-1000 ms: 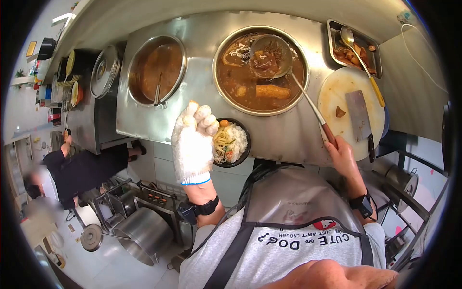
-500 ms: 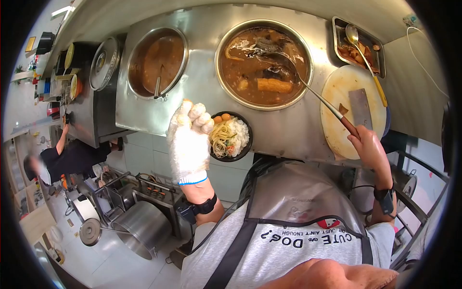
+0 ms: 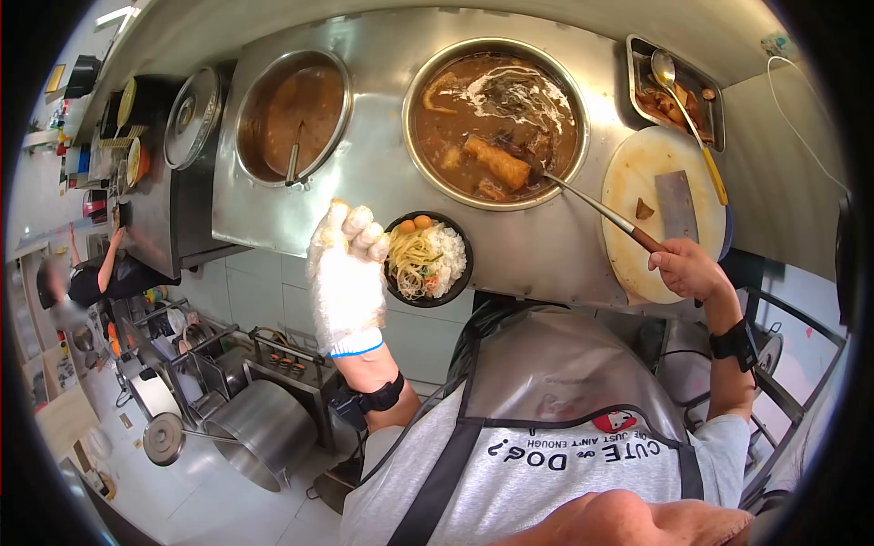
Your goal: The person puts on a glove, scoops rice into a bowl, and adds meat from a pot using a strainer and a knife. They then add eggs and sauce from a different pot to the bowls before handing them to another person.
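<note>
My right hand (image 3: 689, 271) is closed round the wooden handle of a ladle (image 3: 605, 214), whose head is hidden in the brown broth of the large round pot (image 3: 411, 162). Close to the hidden head floats a golden-brown fried roll (image 3: 499, 160). White foam swirls across the far side of the broth. My left hand (image 3: 350, 278), in a white glove under clear plastic, has its fingers curled at the left rim of a black bowl (image 3: 467, 284). White rice, pale noodle-like strips and small round brown eggs fill the bowl, which overlaps the counter's front edge.
A cleaver (image 3: 676, 205) and a small brown piece lie on the round cutting board (image 3: 628, 164) at right. Behind it, a metal tray (image 3: 630, 82) holds food and a yellow-handled spoon (image 3: 696, 127). Another broth pot (image 3: 344, 114) stands left. A person (image 3: 86, 282) works at far left.
The ladle has moved toward the near right side of the pot. The fried roll has turned and drifted left, and the foam has spread. My left hand and the bowl have shifted slightly left together.
</note>
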### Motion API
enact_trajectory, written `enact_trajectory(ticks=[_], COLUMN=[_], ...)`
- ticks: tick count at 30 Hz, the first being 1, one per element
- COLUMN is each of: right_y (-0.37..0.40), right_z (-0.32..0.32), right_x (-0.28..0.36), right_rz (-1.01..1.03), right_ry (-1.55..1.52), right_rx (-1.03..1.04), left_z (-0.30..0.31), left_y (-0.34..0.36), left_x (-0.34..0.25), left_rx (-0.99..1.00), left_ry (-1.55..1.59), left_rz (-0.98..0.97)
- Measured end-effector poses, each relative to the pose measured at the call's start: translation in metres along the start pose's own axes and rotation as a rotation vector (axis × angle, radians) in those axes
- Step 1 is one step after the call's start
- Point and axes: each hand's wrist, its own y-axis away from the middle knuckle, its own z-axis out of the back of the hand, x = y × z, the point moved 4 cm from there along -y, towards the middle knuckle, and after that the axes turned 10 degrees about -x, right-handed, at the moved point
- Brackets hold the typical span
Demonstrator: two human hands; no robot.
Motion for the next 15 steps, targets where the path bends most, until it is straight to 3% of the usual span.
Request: enact_trajectory(ticks=[6, 8, 10, 12, 15], right_y=[-0.001, 0.002, 0.003, 0.004, 0.006], right_z=[-0.008, -0.014, -0.018, -0.022, -0.028], right_x=[-0.024, -0.028, -0.031, -0.033, -0.033], right_rz=[0.029, 0.009, 0.012, 0.013, 0.023], right_ry=[-0.118, -0.264, -0.280, -0.296, -0.284], right_rx=[0.080, 0.169, 0.169, 0.167, 0.154], left_z=[-0.018, -0.017, -0.008, 0.003, 0.002], left_y=[0.014, 0.012, 0.006, -0.003, -0.005], left_x=[-0.004, -0.003, -0.003, -0.001, 0.000], left_rx=[-0.210, -0.198, -0.186, -0.024, -0.006], left_ry=[-0.120, -0.117, -0.113, -0.046, -0.027], left_rz=[-0.090, -0.089, -0.089, -0.040, -0.025])
